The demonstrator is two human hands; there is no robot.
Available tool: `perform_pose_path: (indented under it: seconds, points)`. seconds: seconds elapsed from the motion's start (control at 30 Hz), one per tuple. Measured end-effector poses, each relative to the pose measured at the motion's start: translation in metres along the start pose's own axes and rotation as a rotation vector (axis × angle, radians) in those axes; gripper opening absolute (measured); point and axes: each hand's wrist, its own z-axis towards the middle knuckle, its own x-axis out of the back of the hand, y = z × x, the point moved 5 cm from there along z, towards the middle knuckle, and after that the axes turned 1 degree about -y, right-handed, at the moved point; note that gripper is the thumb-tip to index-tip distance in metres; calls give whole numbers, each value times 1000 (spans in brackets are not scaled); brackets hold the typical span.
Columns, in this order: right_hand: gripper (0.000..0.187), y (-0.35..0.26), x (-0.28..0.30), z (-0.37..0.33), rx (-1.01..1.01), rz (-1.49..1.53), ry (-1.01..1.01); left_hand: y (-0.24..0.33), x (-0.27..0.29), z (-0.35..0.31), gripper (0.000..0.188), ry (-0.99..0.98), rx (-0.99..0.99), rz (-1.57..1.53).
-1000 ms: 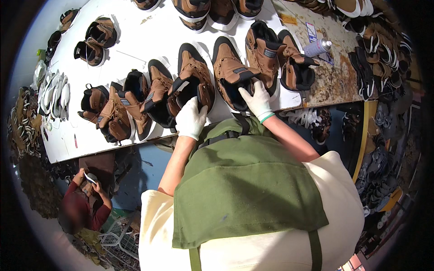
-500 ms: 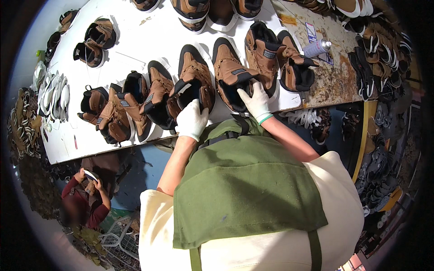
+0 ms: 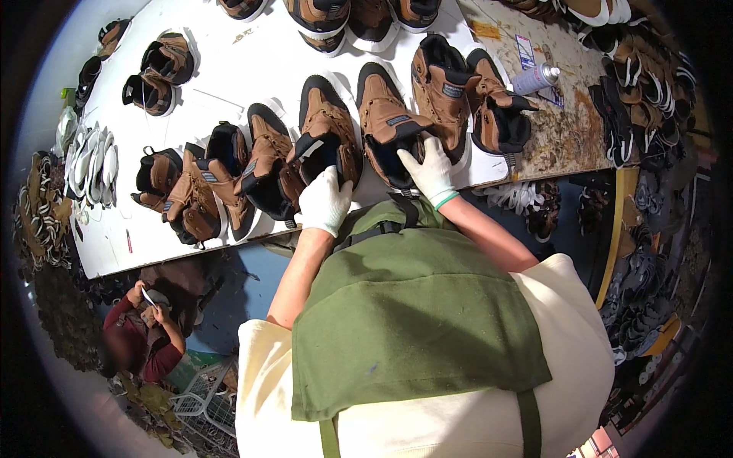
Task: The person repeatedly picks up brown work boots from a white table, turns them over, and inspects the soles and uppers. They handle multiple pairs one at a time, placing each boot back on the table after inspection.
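On the white table (image 3: 221, 72), the left hand (image 3: 324, 204) partly hides a brown shoe (image 3: 324, 114).

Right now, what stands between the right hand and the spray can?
A brown high-top shoe, then a second shoe, both in the head view.

Left grip (image 3: 326, 204) and right grip (image 3: 431, 169) gloved, apart.
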Motion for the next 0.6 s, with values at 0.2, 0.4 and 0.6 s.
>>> perform_pose_path:
  seconds: [0.2,0.4,0.6]
  points:
    - [61,-1,1,1,14,35,21,-2,1,1,30,2,-2,-30]
    - [61,2,-3,0,10,6,9,-3,4,0,26,-16,5,-28]
    - [62,0,0,0,17,15,9,-3,2,1,27,-48,-1,-9]
